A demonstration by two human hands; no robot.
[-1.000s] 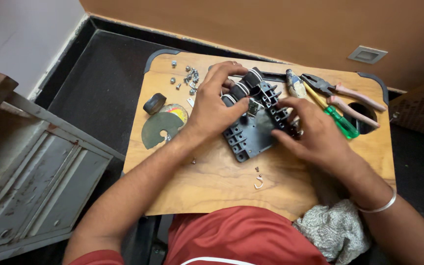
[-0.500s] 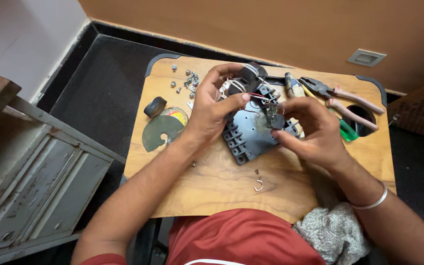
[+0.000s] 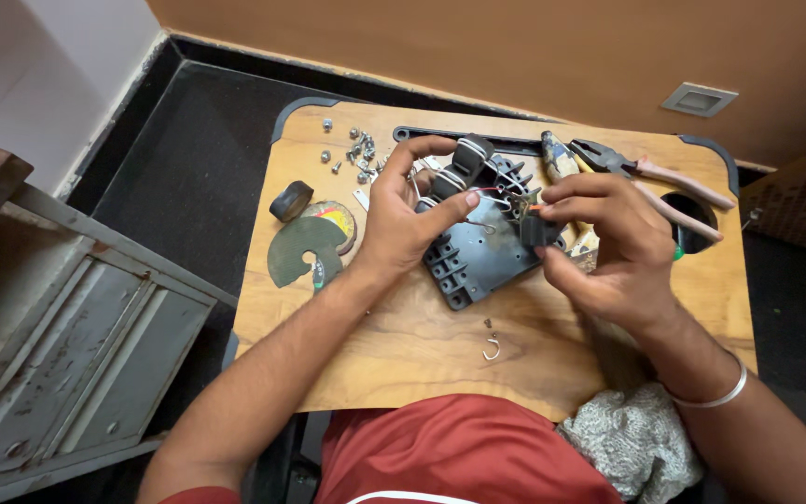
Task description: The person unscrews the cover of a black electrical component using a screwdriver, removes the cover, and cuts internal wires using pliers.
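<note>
The left hand (image 3: pixel 403 224) is gripping the upper left edge of a dark plastic housing (image 3: pixel 478 252), its grip closed around the part with thumb laid across the face. The right hand (image 3: pixel 608 243) is pinching a small black block (image 3: pixel 537 230) between thumb and fingers, a narrow closed grip, just at the housing's right edge (thin red and white wires (image 3: pixel 492 191) are running between the two hands). The housing is lying tilted near the middle of the wooden counter (image 3: pixel 403 345). Pliers (image 3: pixel 650 173) with pink handles are lying behind the right hand. Loose screws (image 3: pixel 352 149) are sitting at the far left, a notched disc (image 3: pixel 298 250) beside them, a small hook (image 3: pixel 491 351) nearer the person.
</note>
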